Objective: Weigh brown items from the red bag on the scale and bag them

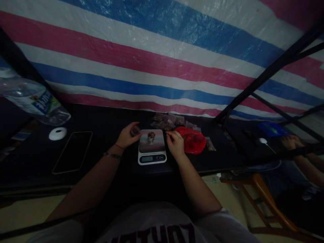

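A white digital kitchen scale (152, 158) lies on the black table, its display lit but too dim to read. On its plate stands a small metallic cup (151, 136) heaped with brownish bits. My left hand (128, 135), at the scale's left side, is closed around a small see-through container (135, 130) with dark contents. To the right of the plate, my right hand (175, 141) has its fingertips pinched together; whatever they hold is too small to name. A red plastic bag (193, 140) lies right beside that hand. Behind the scale are several small clear packets (167, 121).
A phone (73, 152), a white oval device (57, 133) and a plastic bottle (37, 101) are at the left. Another small packet (210, 144) lies right of the red bag. Striped sheeting hangs behind. A wooden chair (268, 199) and another person's hands (291, 141) are at the right.
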`<state>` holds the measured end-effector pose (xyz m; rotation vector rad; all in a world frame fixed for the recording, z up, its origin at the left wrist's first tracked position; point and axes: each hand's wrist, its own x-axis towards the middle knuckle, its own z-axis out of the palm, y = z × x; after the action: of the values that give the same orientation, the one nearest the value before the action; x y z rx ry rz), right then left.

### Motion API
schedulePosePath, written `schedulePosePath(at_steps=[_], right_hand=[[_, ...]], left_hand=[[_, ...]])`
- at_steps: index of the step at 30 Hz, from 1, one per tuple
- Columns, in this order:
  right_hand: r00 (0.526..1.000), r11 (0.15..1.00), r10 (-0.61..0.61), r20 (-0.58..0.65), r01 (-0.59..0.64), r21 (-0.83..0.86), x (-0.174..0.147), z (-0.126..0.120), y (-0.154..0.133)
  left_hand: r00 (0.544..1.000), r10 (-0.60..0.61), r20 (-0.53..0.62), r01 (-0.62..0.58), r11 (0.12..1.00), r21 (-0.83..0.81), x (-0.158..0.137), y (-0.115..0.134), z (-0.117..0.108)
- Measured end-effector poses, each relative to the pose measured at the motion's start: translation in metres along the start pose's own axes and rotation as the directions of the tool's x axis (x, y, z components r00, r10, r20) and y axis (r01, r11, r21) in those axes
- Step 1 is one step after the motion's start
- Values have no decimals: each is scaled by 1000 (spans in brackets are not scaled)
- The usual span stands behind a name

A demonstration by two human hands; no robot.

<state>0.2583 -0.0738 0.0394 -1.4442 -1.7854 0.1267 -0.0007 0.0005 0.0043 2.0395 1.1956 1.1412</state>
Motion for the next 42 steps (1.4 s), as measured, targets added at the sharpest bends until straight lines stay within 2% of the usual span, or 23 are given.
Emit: schedulePosePath(at_steps=[4,9,21,26,31,34,42], right_hand=[[991,993,-76,-112,85,78,-5,4,-2],[975,982,-127,-182,150,118,-19,3,1],[967,977,-157,-200,182,112,-53,1,12],[975,980,-173,-136,185,79,-57,-2,14],[996,1000,-24,-83,25,15,-54,-3,20],[999,1000,28,-27,-28,-4,-56,1,24],[997,999,-34,75,33,24,-66,12,24]], left_hand=[[999,-32,-25,32,999,-7,1,-1,3],[997,-77,-5,77,997,11,3,-7,6],[997,-80,13,80,997,23,1,-3,5],[996,-79,33,79,997,26,0,-1,4],[995,-89,36,88,996,31,1,-4,4],[994,-100,44,98,995,31,2,-7,5],[990,-136,21,136,991,-12,3,-21,8]])
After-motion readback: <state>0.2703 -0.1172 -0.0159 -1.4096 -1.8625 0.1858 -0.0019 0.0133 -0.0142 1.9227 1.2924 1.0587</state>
